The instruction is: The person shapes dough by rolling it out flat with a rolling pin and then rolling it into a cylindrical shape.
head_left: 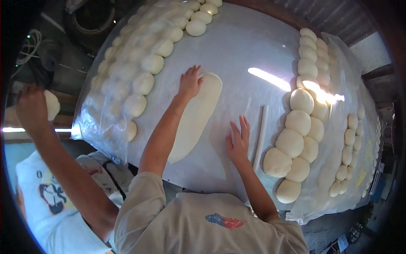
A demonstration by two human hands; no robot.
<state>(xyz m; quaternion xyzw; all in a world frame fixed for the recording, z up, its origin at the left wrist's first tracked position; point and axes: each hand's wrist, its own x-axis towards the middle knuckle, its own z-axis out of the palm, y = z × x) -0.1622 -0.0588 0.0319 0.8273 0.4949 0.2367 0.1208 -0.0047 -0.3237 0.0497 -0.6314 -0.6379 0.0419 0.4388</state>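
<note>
beneath the long dough sheet (196, 114) spreads the grey worktop (241, 46). left of the sheet lies a broad band of dough balls (143, 84), mostly under clear plastic (99, 137); right of it sits a narrower double row of round dough pieces (297, 122), and farther right, smaller dough lumps (347, 155). the sheet itself lies flat and slanted; as i judge it, this piece is already flattened, while the many rounds on either side are left to work. right of the sheet rests a slim pale rod (261, 137), untouched. the left hand (190, 84) is at the sheet's far end; whether its fingers pinch the edge, i cannot tell. the right hand (239, 142), between sheet and rod, has fingers apart, gripping nothing. well left of the sheet, a co-worker's hand (31, 108) holds a dough disc (52, 106).
</note>
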